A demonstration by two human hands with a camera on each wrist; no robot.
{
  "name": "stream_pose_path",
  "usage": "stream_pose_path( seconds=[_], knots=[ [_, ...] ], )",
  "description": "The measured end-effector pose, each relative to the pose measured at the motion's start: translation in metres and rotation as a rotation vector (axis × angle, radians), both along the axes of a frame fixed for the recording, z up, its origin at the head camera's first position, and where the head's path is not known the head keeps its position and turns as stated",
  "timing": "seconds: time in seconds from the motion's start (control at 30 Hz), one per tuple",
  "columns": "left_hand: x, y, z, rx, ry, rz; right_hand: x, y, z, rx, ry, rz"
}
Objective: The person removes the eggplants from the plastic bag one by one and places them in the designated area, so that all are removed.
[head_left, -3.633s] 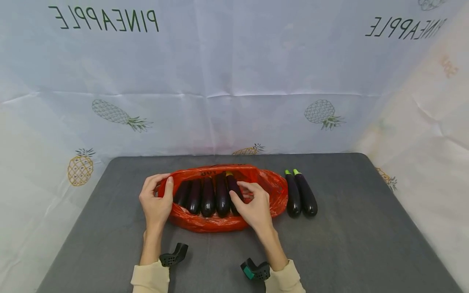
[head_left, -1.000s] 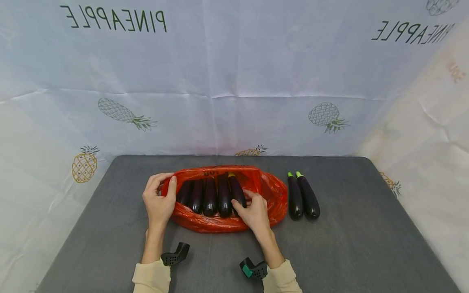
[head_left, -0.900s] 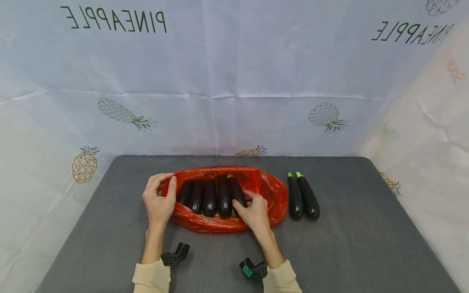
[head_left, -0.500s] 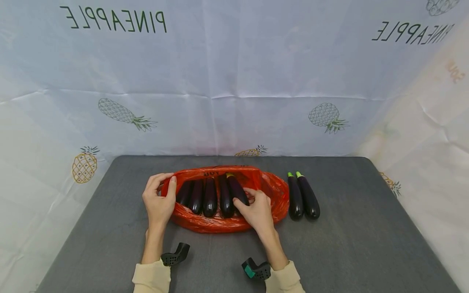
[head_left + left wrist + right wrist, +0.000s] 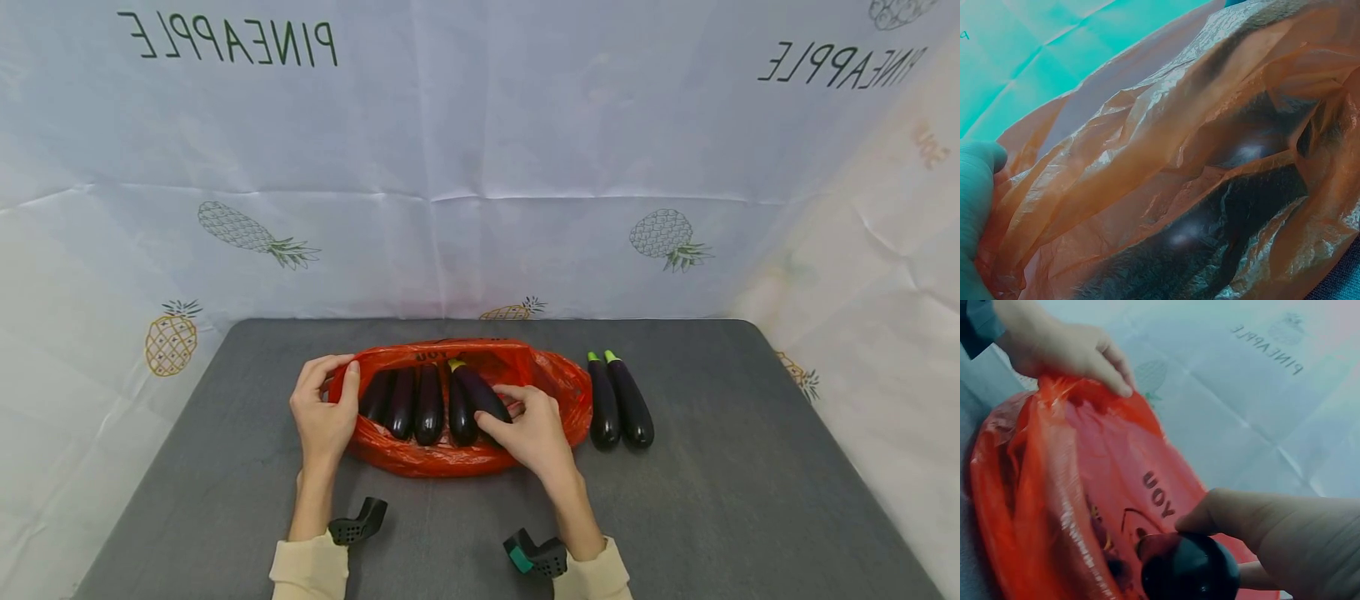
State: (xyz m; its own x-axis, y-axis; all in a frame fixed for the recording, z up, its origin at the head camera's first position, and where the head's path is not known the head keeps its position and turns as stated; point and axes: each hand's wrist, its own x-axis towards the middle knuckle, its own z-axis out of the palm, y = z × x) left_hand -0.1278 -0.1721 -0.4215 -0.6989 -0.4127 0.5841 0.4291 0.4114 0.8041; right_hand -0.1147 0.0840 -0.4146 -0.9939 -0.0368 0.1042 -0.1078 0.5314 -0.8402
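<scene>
A red plastic bag [image 5: 420, 460] lies on the table with its mouth spread wide. Several dark purple eggplants [image 5: 429, 406] lie side by side inside it. At the bag's left end my left hand [image 5: 322, 412] holds the rim between thumb and fingers. My right hand [image 5: 534, 429] pinches the lower end of the rightmost eggplant [image 5: 480, 392], which slants across its neighbour within the bag's mouth. From the right wrist, the round end of that held eggplant [image 5: 1190, 567] shows between thumb and fingers. Thin bag film [image 5: 1104, 187] fills the left wrist view, with dark eggplants behind it.
Two eggplants [image 5: 618, 404] with green stems lie on the grey table [image 5: 720, 467] just right of the bag. A white cloth printed with pineapples [image 5: 525, 125] hangs behind the table.
My right hand first reached into the bag, then took the rightmost eggplant. Its lower end has shifted right and its stem end left, over its neighbour. The left hand keeps its hold on the rim.
</scene>
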Motion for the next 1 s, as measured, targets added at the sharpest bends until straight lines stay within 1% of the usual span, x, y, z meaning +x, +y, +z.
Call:
stream_pose_path(
  seconds=[0.2,0.33,0.57,0.67,0.77,0.87,1.0],
  knots=[
    [0.0,0.0,0.0,0.001,0.01,-0.004,0.005,0.003,0.009,-0.007,-0.009,0.057],
    [-0.002,-0.002,-0.003,0.009,0.006,-0.004,0.009,0.004,0.015,-0.016,-0.018,0.108],
    [-0.01,-0.009,-0.019,0.004,-0.009,0.008,0.015,0.006,0.024,-0.071,-0.048,0.193],
    [-0.012,-0.012,-0.024,0.005,-0.013,0.007,0.017,0.007,0.028,-0.089,-0.048,0.229],
    [-0.013,-0.012,-0.024,0.0,-0.011,0.008,0.018,0.007,0.03,-0.096,-0.04,0.255],
    [-0.012,-0.01,-0.023,-0.002,-0.01,0.009,0.018,0.007,0.031,-0.104,-0.021,0.264],
    [-0.011,-0.008,-0.019,0.004,-0.015,0.005,0.019,0.007,0.032,-0.125,0.007,0.236]
  ],
)
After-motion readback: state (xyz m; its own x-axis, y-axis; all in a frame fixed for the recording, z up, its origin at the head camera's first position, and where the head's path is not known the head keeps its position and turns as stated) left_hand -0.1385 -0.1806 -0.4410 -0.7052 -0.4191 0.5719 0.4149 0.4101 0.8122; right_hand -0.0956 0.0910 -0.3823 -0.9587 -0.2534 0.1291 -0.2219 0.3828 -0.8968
